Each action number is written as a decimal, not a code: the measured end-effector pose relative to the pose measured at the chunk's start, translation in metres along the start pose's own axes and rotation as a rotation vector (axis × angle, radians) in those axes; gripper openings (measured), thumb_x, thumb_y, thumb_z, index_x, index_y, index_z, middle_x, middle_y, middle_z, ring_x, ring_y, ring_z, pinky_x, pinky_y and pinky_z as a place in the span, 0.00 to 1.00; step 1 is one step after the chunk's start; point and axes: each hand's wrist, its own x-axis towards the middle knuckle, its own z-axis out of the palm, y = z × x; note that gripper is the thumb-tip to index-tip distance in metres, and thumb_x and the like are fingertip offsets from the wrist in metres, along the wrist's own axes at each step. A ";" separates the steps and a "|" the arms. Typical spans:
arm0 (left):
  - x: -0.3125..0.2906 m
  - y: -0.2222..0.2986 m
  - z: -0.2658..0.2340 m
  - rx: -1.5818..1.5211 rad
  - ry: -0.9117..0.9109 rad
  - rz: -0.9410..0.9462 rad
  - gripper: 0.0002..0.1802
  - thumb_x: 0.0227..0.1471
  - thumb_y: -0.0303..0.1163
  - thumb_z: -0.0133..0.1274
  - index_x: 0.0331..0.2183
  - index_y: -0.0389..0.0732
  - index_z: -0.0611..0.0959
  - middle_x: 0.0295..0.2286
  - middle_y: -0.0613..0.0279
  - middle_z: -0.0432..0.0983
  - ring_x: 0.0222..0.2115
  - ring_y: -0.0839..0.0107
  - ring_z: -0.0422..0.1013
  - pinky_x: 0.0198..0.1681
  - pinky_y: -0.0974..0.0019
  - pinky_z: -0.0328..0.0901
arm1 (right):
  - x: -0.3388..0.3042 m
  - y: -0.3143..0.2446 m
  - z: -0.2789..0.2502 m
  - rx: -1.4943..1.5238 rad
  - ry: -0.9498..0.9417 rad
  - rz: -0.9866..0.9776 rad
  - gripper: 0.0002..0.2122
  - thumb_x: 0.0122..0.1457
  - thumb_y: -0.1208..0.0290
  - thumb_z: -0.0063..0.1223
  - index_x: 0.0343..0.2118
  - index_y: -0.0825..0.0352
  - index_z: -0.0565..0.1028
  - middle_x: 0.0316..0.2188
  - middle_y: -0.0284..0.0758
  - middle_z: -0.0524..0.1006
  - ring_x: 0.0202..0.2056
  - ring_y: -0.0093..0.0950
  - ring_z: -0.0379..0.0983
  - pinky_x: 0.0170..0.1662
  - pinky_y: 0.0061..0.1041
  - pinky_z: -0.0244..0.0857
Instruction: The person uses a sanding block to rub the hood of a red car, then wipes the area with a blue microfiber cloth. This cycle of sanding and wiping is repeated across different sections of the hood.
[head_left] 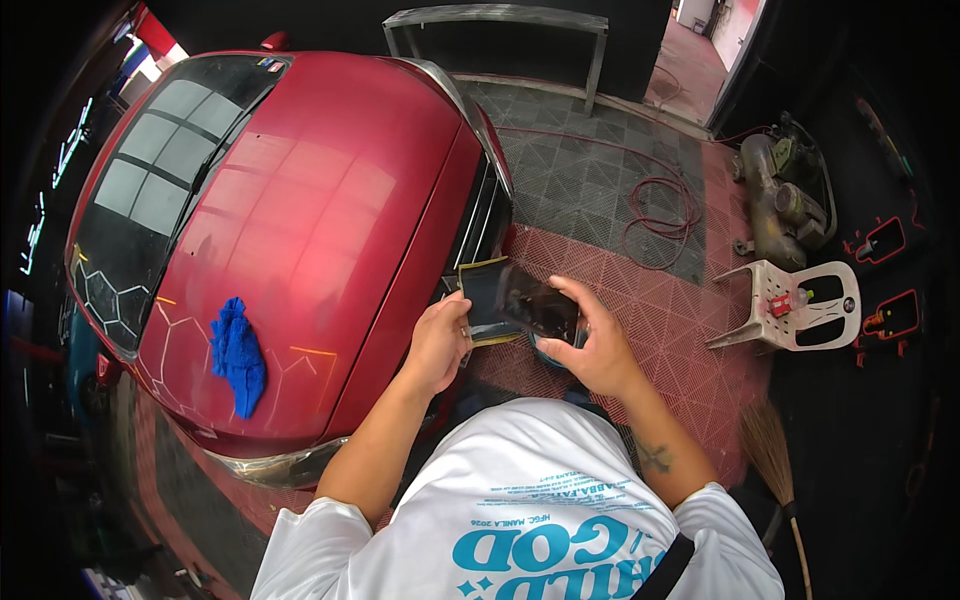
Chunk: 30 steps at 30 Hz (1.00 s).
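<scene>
In front of my waist, my left hand [440,340] is closed on a flat dark pouch with yellow edges [484,298], thumb on its near side. My right hand [596,345] grips a dark, glossy rectangle that looks like a smartphone [540,303], with thumb and fingers at its right end. The phone's left end overlaps the pouch, and I cannot tell whether it is partly inside. On the hood of the red car [330,200] to my left lies a crumpled blue cloth [238,358], apart from both hands.
A white plastic chair [845,318] on the right bears a small bottle [800,298] and a red item. Behind it stands an air compressor [785,195]. A red hose [665,210] coils on the tiled floor. A broom [768,450] leans at lower right; a metal frame [500,14] stands ahead.
</scene>
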 end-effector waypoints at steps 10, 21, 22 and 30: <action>-0.003 0.013 0.004 0.110 -0.089 -0.100 0.27 0.82 0.30 0.35 0.67 0.32 0.82 0.57 0.49 0.88 0.56 0.62 0.86 0.66 0.50 0.78 | 0.021 -0.001 0.000 -0.268 -0.032 -0.181 0.37 0.56 0.81 0.77 0.72 0.63 0.77 0.69 0.45 0.76 0.70 0.47 0.78 0.75 0.43 0.72; 0.007 0.010 -0.015 -0.068 -0.175 -0.030 0.20 0.81 0.28 0.49 0.66 0.39 0.84 0.61 0.55 0.85 0.62 0.62 0.83 0.69 0.51 0.76 | 0.022 0.021 -0.018 0.715 0.091 0.136 0.32 0.76 0.72 0.66 0.77 0.69 0.63 0.61 0.44 0.80 0.64 0.37 0.82 0.67 0.41 0.79; 0.009 0.007 -0.016 -0.012 -0.147 0.026 0.19 0.79 0.28 0.54 0.64 0.42 0.87 0.64 0.56 0.82 0.63 0.63 0.81 0.69 0.53 0.75 | 0.020 0.024 -0.016 0.769 0.063 0.135 0.31 0.76 0.71 0.65 0.77 0.68 0.64 0.61 0.44 0.80 0.64 0.38 0.83 0.66 0.42 0.79; -0.002 0.006 -0.008 0.849 0.183 0.977 0.21 0.59 0.15 0.70 0.42 0.56 1.02 0.74 0.52 0.68 0.76 0.49 0.67 0.80 0.44 0.62 | 0.005 0.034 -0.005 1.165 -0.104 0.069 0.29 0.81 0.50 0.51 0.71 0.70 0.70 0.53 0.43 0.82 0.56 0.39 0.83 0.63 0.51 0.80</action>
